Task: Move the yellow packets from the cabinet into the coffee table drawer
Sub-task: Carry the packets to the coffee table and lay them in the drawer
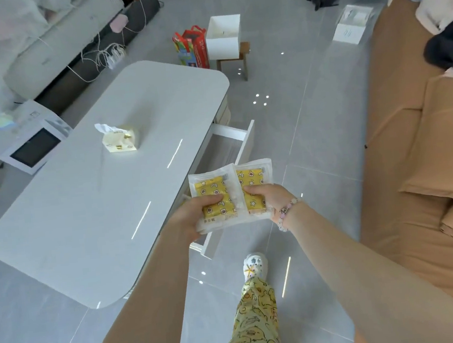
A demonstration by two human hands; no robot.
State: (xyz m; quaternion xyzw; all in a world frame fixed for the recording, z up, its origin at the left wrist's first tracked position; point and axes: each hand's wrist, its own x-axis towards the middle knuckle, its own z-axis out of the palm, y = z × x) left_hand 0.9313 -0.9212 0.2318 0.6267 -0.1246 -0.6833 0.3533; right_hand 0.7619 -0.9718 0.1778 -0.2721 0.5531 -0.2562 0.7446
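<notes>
Two yellow packets in clear wrappers are held side by side above the open coffee table drawer (240, 139). My left hand (194, 218) grips the left yellow packet (212, 192), thumb on top. My right hand (266, 198), with a bead bracelet on the wrist, grips the right yellow packet (251, 181), which lies partly under the left one. The white drawer sticks out from the right side of the white coffee table (90, 206). Most of the drawer's inside is hidden behind the packets and the tabletop.
A tissue pack (119, 139) lies on the coffee table. A tan sofa (427, 168) runs along the right. My leg and white shoe (255, 265) stand on the grey tiled floor. A red bag (191, 47), a white box on a stool (225, 37) and a cable tangle (109, 55) lie farther off.
</notes>
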